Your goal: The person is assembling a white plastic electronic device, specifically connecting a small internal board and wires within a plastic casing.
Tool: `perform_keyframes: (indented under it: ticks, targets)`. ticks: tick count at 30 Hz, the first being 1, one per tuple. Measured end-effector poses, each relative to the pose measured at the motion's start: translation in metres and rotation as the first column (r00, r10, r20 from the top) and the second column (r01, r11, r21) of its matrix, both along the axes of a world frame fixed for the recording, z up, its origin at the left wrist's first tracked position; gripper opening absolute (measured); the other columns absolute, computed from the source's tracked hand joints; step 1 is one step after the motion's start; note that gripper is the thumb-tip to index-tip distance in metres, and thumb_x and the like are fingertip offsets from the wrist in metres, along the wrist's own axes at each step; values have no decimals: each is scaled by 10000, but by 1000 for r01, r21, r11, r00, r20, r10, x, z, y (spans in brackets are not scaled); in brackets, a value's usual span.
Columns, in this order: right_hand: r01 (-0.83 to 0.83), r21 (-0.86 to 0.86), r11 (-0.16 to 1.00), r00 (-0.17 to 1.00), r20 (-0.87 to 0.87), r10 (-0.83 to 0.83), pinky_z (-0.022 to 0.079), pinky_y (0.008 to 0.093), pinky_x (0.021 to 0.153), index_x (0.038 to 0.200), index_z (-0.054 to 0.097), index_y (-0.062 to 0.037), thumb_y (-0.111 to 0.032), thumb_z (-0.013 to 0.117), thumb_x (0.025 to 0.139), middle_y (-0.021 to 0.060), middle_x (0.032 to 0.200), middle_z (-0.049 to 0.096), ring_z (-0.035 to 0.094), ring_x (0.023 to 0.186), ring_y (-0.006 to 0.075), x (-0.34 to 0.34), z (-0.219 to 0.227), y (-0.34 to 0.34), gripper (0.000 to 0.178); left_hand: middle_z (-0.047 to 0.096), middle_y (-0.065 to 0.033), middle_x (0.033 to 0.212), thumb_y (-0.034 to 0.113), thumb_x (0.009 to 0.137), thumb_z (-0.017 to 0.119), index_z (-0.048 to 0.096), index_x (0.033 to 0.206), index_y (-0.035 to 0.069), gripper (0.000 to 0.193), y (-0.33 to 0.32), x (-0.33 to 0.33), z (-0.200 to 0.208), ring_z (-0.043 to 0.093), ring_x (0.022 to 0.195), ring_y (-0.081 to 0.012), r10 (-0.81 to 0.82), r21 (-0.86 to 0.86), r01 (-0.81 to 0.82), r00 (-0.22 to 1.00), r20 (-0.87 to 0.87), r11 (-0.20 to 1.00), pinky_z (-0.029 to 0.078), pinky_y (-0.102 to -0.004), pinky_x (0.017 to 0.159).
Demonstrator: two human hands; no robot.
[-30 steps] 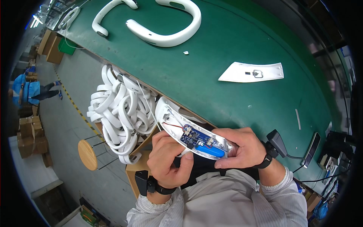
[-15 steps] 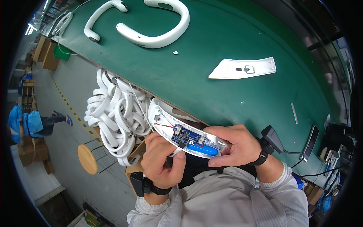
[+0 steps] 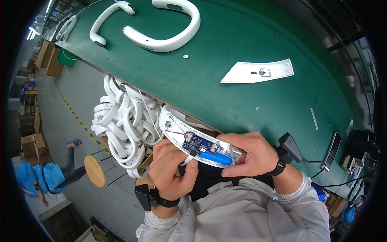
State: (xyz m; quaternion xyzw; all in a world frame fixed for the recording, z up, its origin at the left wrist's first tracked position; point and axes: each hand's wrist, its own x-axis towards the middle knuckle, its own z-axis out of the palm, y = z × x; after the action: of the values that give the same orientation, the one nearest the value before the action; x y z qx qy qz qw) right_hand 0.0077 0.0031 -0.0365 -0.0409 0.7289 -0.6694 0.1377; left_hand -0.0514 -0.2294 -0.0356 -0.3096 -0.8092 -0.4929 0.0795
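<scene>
Though open, housing (image 3: 176, 139) in 2 hands (image 3: 171, 165) (image 3: 256, 155).

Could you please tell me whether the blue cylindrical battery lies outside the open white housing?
No, the blue cylindrical battery lies inside the open white housing, next to the blue circuit board.

housing (image 3: 177, 127): white plastic, glossy inside; battery (image 3: 217, 157): smooth blue wrap with a sheen; panel (image 3: 241, 73): smooth white plastic; bench (image 3: 193, 88): smooth green surface; stool (image 3: 94, 171): smooth wood; boxes (image 3: 34, 147): matt brown cardboard; sleeve (image 3: 304, 207): ribbed cloth.
</scene>
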Motion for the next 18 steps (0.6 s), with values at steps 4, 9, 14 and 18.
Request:
perform_keyframes:
  ticks: [4, 9, 14, 18]
  targets:
    - [-5, 1, 1000, 1000, 11, 5, 642, 308, 690, 1298, 585, 6, -98, 866, 710, 139, 1073, 726, 741, 844, 184, 0, 0, 0, 660, 733, -113, 852, -20, 712, 753, 698, 882, -3, 179, -4, -1, 0, 696, 817, -294, -25, -37, 25, 1000, -1, 999, 507, -422, 894]
    - [-3, -2, 1000, 1000, 1, 3, 634, 306, 687, 1288, 591, 4, -92, 861, 712, 141, 1051, 729, 739, 831, 183, 0, 1, -1, 643, 726, -116, 844, -3, 706, 795, 696, 884, -4, 204, -7, -1, 1, 688, 805, -303, -38, -49, 38, 999, -12, 998, 512, -421, 864]
    - [2, 23, 1000, 1000, -10, -2, 627, 308, 689, 1284, 594, 4, -89, 857, 718, 142, 1027, 732, 738, 825, 185, 0, 5, 0, 631, 697, -118, 810, 30, 710, 828, 686, 889, -20, 234, -8, -3, 8, 664, 774, -318, -71, -104, 70, 997, -12, 992, 522, -412, 784]
    - [8, -17, 1000, 1000, -25, -8, 629, 306, 696, 1290, 587, 12, -88, 855, 726, 140, 1043, 728, 729, 847, 177, 2, 4, -3, 633, 681, -118, 785, 20, 718, 821, 687, 900, -23, 230, -6, 4, 13, 653, 761, -328, -27, -119, 26, 1000, -7, 993, 523, -408, 753]
